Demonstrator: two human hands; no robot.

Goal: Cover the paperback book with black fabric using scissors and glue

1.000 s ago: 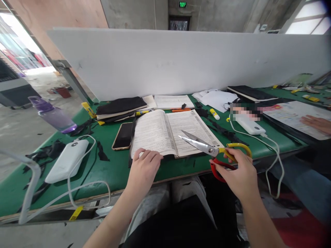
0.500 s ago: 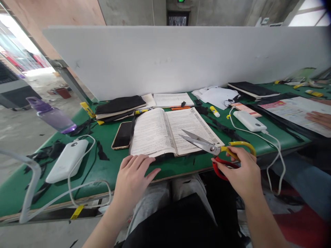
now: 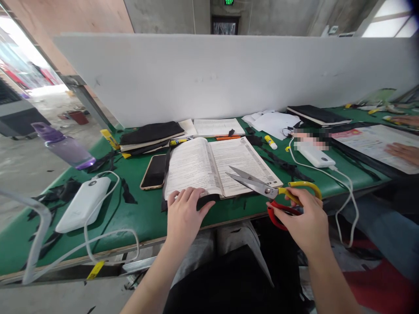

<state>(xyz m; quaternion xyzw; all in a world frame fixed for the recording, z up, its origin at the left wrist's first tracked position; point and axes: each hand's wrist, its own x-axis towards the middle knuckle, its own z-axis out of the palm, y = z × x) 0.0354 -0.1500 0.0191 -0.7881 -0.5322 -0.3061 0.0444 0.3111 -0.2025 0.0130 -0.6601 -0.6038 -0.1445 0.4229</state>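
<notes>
An open book (image 3: 240, 159) with printed pages lies on the green table, a dark cover edge showing beneath it. My left hand (image 3: 186, 213) rests on the lower edge of the book's left page, fingers curved over it and thumb held apart. My right hand (image 3: 304, 218) grips a pair of scissors (image 3: 250, 179) by its yellow and red handles. The blades are slightly parted, point left, and lie over the lower part of the right page. Beside the book on the left is a phone (image 3: 153, 172) with a dark screen.
White power banks with cables lie left (image 3: 83, 205) and right (image 3: 314, 153). A purple bottle (image 3: 65, 146) stands far left. Black-covered books (image 3: 152, 132), a glue stick (image 3: 270, 141) and black scraps lie behind. Another person's hand (image 3: 404, 151) rests on papers at right.
My left hand has moved right and slightly up, from beside the page's lower corner onto its lower edge. The scissors and my right hand have barely shifted.
</notes>
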